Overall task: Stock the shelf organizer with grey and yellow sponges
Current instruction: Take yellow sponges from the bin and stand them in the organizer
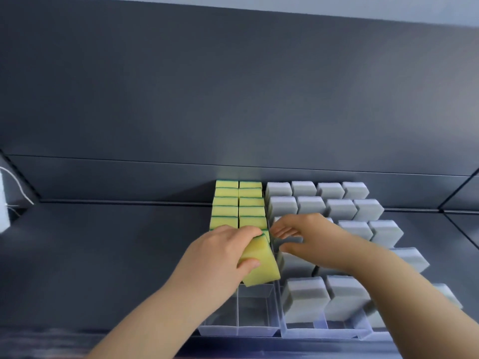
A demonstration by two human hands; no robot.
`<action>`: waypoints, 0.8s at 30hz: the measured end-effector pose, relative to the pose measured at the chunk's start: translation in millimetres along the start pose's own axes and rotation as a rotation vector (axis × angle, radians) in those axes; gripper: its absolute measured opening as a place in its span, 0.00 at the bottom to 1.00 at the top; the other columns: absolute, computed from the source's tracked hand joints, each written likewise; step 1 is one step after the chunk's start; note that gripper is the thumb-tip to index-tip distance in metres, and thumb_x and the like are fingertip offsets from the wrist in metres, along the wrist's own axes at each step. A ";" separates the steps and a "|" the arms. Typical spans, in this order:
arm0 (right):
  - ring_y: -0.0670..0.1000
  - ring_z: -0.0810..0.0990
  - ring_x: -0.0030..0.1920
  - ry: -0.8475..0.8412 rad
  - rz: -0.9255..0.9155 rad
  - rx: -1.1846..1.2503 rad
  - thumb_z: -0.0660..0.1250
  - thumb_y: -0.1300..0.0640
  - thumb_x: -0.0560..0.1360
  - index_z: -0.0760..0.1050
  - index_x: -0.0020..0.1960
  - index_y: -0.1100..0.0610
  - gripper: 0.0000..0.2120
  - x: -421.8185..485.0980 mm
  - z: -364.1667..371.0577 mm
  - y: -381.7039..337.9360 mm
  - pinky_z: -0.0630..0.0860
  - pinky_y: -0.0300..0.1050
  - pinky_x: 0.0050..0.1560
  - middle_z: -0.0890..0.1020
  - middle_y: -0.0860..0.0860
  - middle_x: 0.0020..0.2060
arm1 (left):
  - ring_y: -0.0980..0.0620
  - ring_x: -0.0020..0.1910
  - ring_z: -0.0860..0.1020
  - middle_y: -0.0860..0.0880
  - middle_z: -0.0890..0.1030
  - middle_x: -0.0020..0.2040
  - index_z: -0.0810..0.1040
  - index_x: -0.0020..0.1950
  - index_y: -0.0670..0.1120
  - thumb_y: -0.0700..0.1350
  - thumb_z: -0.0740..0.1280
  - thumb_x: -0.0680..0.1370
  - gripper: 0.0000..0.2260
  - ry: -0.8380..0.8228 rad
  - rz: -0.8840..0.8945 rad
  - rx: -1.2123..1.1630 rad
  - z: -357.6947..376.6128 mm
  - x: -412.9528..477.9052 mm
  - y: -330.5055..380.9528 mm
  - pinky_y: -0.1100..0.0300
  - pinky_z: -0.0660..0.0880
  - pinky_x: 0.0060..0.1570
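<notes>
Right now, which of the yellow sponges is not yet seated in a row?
The yellow sponge gripped by the left hand, tilted above the clear organizer; the other yellow sponges stand packed in two rows behind it.

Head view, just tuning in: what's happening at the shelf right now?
A person is stocking a clear shelf organizer. Their left hand grips a tilted yellow sponge just in front of the yellow rows already standing in two lanes. The right hand is open, fingers relaxed over the grey sponges; whether it touches any is unclear. The grey side looks nearly full, while the yellow lanes' front sections are bare.
</notes>
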State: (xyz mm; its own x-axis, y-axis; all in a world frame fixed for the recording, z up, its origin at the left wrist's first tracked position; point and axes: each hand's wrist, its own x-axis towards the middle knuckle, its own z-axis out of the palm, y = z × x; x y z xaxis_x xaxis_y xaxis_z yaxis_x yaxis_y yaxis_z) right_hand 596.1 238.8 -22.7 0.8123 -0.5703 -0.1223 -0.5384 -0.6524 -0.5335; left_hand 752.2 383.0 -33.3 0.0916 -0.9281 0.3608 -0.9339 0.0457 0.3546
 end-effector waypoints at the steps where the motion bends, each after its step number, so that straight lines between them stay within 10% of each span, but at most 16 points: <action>1: 0.37 0.76 0.51 0.014 -0.011 0.010 0.66 0.58 0.74 0.75 0.58 0.50 0.13 -2.1 0.9 1.2 0.68 0.23 0.51 0.79 0.42 0.51 | 0.55 0.45 0.79 0.56 0.80 0.46 0.75 0.59 0.54 0.52 0.75 0.67 0.22 -0.012 0.046 0.062 5.7 1.8 -1.2 0.60 0.76 0.41; 14: 0.49 0.74 0.58 0.011 -0.162 -0.262 0.57 0.56 0.77 0.70 0.65 0.51 0.16 -3.6 32.8 6.4 0.72 0.45 0.57 0.76 0.48 0.58 | 0.55 0.39 0.73 0.54 0.76 0.39 0.82 0.44 0.48 0.42 0.78 0.63 0.12 -0.044 0.135 0.151 49.3 -8.8 -15.4 0.59 0.75 0.26; 24: 0.56 0.75 0.52 0.021 -0.280 -0.517 0.53 0.54 0.79 0.75 0.55 0.55 0.14 3.9 46.4 9.4 0.73 0.50 0.52 0.77 0.51 0.50 | 0.49 0.39 0.75 0.52 0.80 0.39 0.81 0.40 0.45 0.41 0.69 0.71 0.02 0.093 0.221 0.149 75.8 -15.6 -23.6 0.55 0.74 0.37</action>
State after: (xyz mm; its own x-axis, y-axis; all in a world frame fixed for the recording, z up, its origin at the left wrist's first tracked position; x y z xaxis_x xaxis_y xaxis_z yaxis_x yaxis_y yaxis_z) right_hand 604.6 253.6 -67.0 0.9375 -0.3477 -0.0161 -0.3480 -0.9353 -0.0648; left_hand 746.6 368.3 -112.7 -0.0951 -0.8634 0.4955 -0.9747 0.1819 0.1299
